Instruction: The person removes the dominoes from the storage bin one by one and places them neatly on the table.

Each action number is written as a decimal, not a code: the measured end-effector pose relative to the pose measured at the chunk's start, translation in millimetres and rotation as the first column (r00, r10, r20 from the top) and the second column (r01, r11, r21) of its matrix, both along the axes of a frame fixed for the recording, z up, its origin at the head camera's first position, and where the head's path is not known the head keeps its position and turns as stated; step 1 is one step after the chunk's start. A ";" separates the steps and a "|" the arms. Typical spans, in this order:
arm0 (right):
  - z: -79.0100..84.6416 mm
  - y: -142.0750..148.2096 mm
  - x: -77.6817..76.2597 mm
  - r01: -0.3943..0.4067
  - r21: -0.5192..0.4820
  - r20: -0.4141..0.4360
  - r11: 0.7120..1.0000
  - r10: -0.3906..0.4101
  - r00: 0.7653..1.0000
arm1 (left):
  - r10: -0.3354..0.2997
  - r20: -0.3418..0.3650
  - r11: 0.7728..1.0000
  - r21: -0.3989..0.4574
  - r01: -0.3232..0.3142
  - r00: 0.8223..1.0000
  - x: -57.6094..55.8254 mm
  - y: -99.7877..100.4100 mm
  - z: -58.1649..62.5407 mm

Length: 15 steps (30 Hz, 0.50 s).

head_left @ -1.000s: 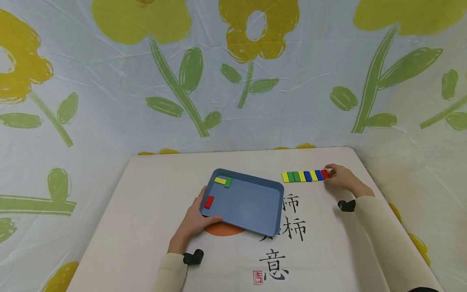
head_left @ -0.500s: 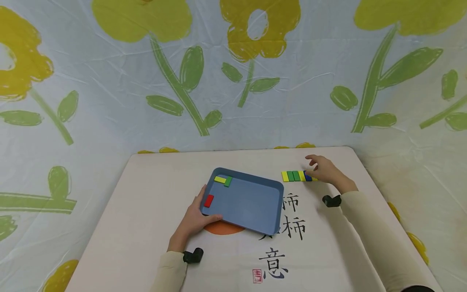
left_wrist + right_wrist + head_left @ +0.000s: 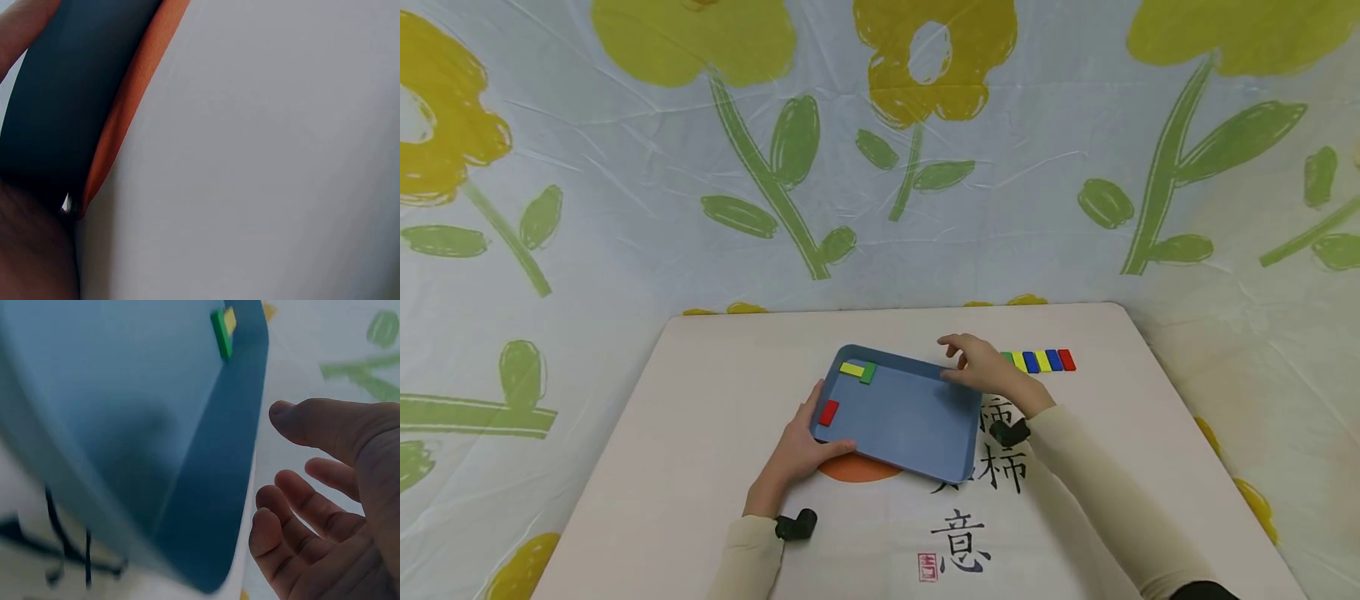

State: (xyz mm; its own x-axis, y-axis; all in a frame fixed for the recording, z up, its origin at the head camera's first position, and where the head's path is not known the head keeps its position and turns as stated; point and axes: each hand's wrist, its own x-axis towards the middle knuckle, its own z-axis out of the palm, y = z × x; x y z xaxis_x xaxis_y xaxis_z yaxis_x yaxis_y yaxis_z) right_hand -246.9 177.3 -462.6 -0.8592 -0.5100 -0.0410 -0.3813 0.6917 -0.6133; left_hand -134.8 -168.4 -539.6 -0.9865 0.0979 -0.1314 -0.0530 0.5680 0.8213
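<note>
My left hand point(image 3: 797, 450) holds the near left corner of a blue tray point(image 3: 902, 421), its thumb along the near rim and its fingers along the left side. Inside the tray lie a yellow tile point(image 3: 852, 369), a green tile point(image 3: 867, 373) touching it, and a red tile point(image 3: 828, 413) nearer the left side. Above the tray's far right corner is my right hand point(image 3: 988, 367), fingers loosely bent around nothing. The right wrist view shows that hand point(image 3: 325, 494) beside the tray wall point(image 3: 215, 456), palm bare. Its forearm side hides the left end of a tile row.
Right of the tray, the row runs through a blue tile point(image 3: 1032, 362) to a red end tile point(image 3: 1067, 360). Black characters point(image 3: 962, 542) and an orange shape point(image 3: 859, 469) mark the pale tabletop point(image 3: 700, 400). A flowered cloth point(image 3: 1000, 208) hangs behind.
My right hand has moved left from the red end of the tile row, over the row, to the tray's far right corner. My left hand and the tray stay put.
</note>
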 end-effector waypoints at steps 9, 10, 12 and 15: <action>-13.2 -58.6 5.5 -0.128 -0.008 0.035 0.992 0.129 0.991 | 0.004 0.010 1.000 0.012 -0.004 1.000 0.8 0.8 0.8; -14.7 -63.4 5.2 -0.133 -0.007 0.044 0.991 0.133 0.990 | 0.004 0.010 1.000 0.013 -0.004 1.000 0.9 0.8 0.9; -17.8 -72.1 4.5 -0.135 -0.009 0.069 0.991 0.135 0.988 | 0.005 0.011 1.000 0.018 -0.005 1.000 1.2 0.8 1.0; -23.2 -82.9 2.5 -0.134 -0.009 0.106 0.991 0.134 0.985 | 0.004 0.010 1.000 0.018 -0.004 1.000 1.3 0.9 0.7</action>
State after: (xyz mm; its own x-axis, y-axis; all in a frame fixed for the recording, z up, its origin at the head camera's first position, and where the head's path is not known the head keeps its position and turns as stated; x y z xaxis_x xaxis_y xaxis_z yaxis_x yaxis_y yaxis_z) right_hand -244.3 94.4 -485.9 -0.7738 -0.6204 -0.1277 -0.4032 0.6379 -0.6562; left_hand -133.5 -167.5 -538.9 -0.9855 0.0962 -0.1395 -0.0636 0.5529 0.8308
